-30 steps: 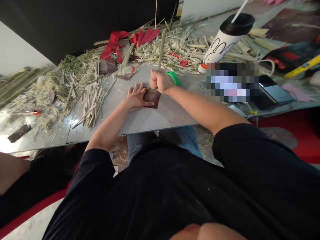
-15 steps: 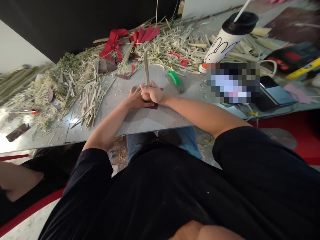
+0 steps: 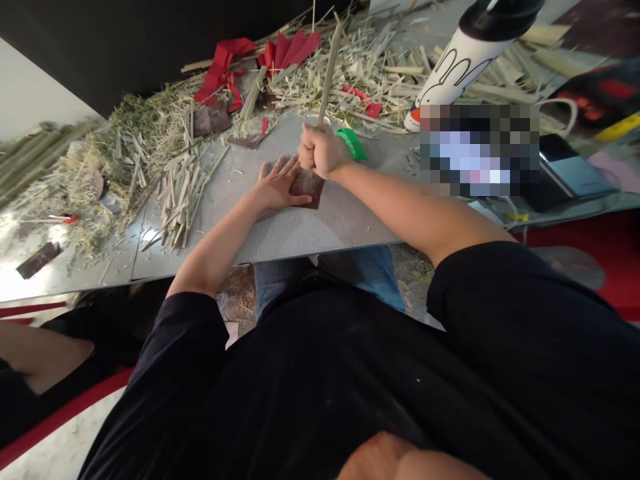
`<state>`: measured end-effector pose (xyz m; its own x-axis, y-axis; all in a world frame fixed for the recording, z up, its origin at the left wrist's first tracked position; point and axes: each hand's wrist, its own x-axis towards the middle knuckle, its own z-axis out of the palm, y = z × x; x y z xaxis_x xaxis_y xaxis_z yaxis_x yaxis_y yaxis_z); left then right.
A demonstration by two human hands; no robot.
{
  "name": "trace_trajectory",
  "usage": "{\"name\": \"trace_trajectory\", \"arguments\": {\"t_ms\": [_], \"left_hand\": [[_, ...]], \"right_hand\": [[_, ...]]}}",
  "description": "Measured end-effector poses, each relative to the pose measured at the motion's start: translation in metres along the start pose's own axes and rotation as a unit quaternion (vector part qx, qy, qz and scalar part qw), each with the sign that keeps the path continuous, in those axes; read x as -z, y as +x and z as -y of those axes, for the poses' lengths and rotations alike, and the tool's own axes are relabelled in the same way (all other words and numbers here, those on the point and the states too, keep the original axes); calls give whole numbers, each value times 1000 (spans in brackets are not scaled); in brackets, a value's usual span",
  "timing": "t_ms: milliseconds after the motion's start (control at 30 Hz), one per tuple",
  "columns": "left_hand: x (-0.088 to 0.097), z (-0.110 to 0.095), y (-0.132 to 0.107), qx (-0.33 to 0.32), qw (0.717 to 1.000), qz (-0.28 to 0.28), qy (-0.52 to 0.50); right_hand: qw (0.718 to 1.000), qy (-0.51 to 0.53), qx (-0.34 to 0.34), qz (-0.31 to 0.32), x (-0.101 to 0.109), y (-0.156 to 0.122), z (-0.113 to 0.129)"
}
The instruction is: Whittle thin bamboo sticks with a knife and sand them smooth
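My left hand [image 3: 276,183] lies flat with fingers spread on a dark brown sheet [image 3: 309,189] that rests on the grey board [image 3: 310,227]. My right hand [image 3: 319,150] is a closed fist around a pale green bamboo stick [image 3: 329,70], held nearly upright. The stick's lower end is hidden in the fist, just above the far edge of the brown sheet. A green-handled tool [image 3: 353,143] lies right behind my right wrist.
Cut bamboo strips [image 3: 179,193] and shavings are heaped left and along the back, with red paper pieces [image 3: 280,57] among them. A white cup with a black lid [image 3: 473,60] stands at the right. Another person's arm [image 3: 30,353] is at the lower left.
My right fist slid the stick toward me over the sheet half a second ago and has now moved back to the sheet's far edge. The left hand stays flat.
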<state>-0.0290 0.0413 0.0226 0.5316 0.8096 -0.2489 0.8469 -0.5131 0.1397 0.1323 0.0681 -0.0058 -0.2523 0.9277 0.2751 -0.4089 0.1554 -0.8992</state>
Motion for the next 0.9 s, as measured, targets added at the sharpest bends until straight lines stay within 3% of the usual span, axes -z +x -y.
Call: {"name": "trace_trajectory", "arguments": {"t_ms": [167,333,467,600,733,800,900], "left_hand": [[2,-2,-2,-8,1000,17,-2],[3,-3,-2,-3,1000,7,-7],[3,-3,-2,-11,1000,22,-7],[3,-3,0,-4,1000,13,-10],[3,-2,-1,-7,1000,15,-7],[3,-1,-3,-16,1000,14,-6],[3,0,-5,-19,1000,9,-10]], "right_hand": [[997,-17,-40,66,-4,-6,1],[999,-9,-27,-33,0,-1,8],[997,-15,-70,20,-3,-7,8],[998,-7,-64,-17,2,-2,14],[998,17,-62,12,-8,-4,15],[995,7,-81,65,-14,-11,13],[990,-4,-104,94,-9,-21,14]]}}
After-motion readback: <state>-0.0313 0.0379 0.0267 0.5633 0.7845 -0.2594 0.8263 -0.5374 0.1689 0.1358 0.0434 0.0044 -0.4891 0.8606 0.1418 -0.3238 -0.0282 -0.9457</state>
